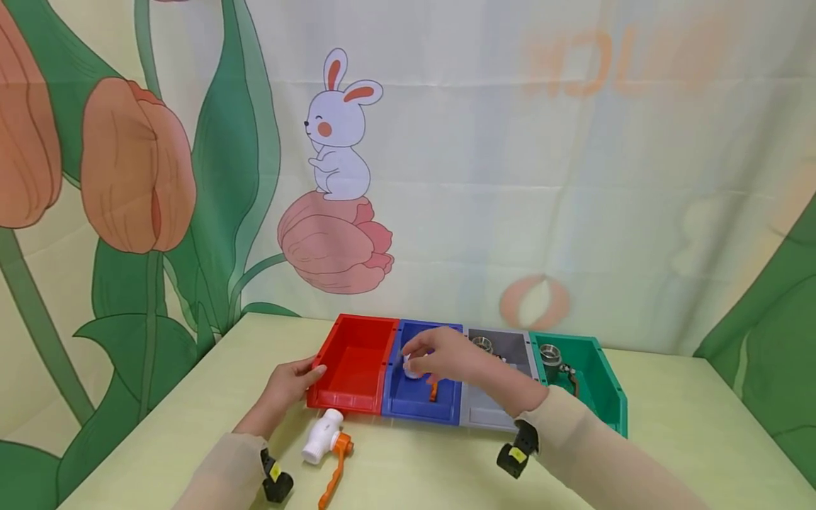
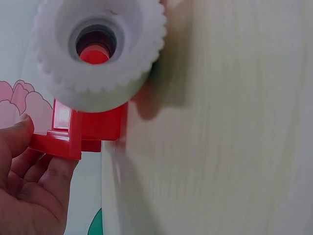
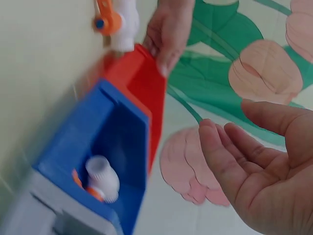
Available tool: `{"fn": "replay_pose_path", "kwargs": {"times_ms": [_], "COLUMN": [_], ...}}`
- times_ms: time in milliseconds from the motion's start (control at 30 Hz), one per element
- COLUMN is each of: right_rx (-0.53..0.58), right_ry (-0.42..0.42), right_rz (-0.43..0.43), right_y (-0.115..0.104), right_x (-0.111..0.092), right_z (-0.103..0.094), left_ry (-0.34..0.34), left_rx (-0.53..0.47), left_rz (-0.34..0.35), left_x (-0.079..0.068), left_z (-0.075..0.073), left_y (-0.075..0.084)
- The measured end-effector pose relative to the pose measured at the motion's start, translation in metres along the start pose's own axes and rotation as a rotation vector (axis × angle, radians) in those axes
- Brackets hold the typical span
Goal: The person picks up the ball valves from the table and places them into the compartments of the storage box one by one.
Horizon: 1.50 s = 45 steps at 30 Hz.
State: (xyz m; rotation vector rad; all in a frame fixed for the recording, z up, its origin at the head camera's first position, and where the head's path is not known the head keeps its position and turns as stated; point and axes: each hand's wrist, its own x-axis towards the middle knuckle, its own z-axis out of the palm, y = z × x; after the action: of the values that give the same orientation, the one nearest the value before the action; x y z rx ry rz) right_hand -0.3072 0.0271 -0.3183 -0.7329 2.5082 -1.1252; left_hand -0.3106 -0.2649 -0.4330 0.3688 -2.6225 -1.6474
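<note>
With thumb inside and fingers outside, my left hand grips the left wall of a red bin. Above the blue bin hovers my right hand; the right wrist view shows nothing between its thumb and fingers. Inside the blue bin lies a white plastic ball valve with an orange handle, partly hidden by the right hand in the head view. A second white ball valve with an orange handle lies on the table, in front of the red bin and near the left wrist.
A grey bin and a green bin continue the row to the right. Metal valves sit in both. Behind the table hangs a printed curtain with tulips and a rabbit.
</note>
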Motion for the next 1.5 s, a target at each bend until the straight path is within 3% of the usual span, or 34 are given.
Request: {"fn": "replay_pose_path", "kwargs": {"times_ms": [300,600,967,1233,1500], "right_rx": [0.090,0.196,0.287,0.282,0.239], "right_ry": [-0.052,-0.120,-0.086,-0.041,-0.036], "right_rz": [0.006,0.067,0.154,0.251,0.242], "right_y": [0.011,0.029,0.032,0.030,0.031], "right_x": [-0.003,0.006,0.017,0.026,0.036], "right_z": [0.045,0.080,0.118,0.133,0.144], "left_ry": [-0.001,-0.010,-0.016,-0.019,-0.031], "left_rx": [-0.004,-0.008,-0.007,0.006,0.016], "left_rz": [-0.009,0.004,0.011,0.018,0.035], "left_x": [0.002,0.000,0.001,-0.001,-0.001], "left_z": [0.001,0.000,0.000,0.001,-0.001], "left_y": [-0.001,0.001,-0.001,0.001,0.000]}}
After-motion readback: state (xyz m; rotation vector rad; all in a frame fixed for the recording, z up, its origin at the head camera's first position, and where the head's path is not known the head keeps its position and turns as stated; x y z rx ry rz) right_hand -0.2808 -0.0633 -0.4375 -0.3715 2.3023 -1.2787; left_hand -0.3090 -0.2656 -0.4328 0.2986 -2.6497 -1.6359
